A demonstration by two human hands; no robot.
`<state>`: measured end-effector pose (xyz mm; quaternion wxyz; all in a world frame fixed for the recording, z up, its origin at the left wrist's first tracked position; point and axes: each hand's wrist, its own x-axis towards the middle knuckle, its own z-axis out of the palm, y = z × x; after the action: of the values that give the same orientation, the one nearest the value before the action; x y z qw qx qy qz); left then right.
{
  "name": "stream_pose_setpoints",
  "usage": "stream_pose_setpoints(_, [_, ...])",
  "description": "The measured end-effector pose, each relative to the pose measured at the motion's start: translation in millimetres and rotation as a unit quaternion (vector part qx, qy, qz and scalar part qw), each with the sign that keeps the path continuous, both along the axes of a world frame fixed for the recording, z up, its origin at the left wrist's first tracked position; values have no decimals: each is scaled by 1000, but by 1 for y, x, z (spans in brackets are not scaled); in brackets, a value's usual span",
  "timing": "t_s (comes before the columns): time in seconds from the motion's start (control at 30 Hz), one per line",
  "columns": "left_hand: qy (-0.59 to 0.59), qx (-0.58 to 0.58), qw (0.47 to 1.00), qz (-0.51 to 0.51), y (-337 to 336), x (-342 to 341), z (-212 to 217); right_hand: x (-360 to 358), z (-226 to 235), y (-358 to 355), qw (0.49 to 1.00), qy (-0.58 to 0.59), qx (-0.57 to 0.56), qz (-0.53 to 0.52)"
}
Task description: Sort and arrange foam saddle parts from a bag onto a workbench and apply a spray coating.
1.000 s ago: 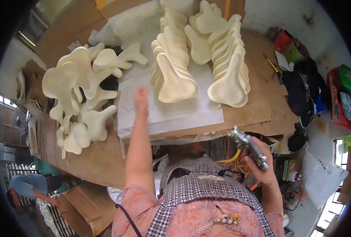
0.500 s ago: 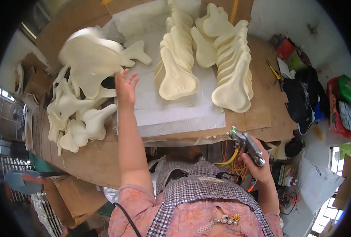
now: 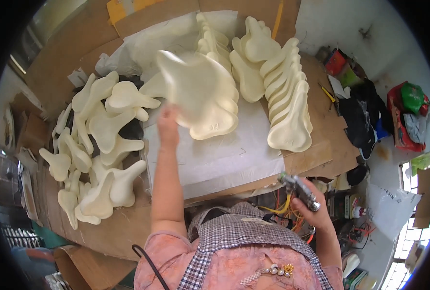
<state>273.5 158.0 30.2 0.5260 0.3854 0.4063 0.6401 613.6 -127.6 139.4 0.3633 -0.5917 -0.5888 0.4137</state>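
My left hand [image 3: 168,126] holds a cream saddle-shaped foam piece [image 3: 191,86] lifted above the white sheet [image 3: 219,162] on the bench. My right hand [image 3: 307,211] is low at the bench's near right edge, gripped around a metal spray gun [image 3: 299,190]. A loose heap of the same cream foam pieces [image 3: 96,150] lies left of my left arm. Two stacked rows of foam pieces [image 3: 287,101] stand on edge at the back right of the sheet.
The bench is covered in brown cardboard [image 3: 316,159]. Black cloth, red and green bags [image 3: 403,111] and clutter sit at the right. Yellow and orange hoses [image 3: 285,212] hang below the bench edge. A cardboard box [image 3: 74,263] stands at lower left.
My left hand took a foam piece from the left heap, lifted it and carried it right, over the white sheet. My right hand with the spray gun has barely moved.
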Motion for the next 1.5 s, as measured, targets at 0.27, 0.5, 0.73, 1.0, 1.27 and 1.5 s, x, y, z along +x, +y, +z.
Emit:
stream_pose_setpoints(0.27, [430, -45, 898, -80, 26, -10, -112, -60, 30, 12, 977, 138, 141, -83])
stream_pose_setpoints(0.5, [488, 27, 872, -29, 26, -9, -64, -71, 9, 31, 989, 126, -7, -82])
stream_pose_setpoints(0.73, [-187, 31, 982, 11, 56, -71, 14, -60, 17, 58, 988, 133, 7, -74])
stream_pose_setpoints(1.0, [504, -92, 858, -39, 61, 6, -85, -62, 28, 75, 972, 188, 92, -108])
stream_pose_setpoints(1.27, [-203, 43, 978, -19, 115, -17, 8, -41, 14, 99, 997, 27, -30, -72])
stream_pose_setpoints(1.5, [500, -112, 856, -63, 148, 22, -124, -69, 26, 131, 968, 167, 105, -152])
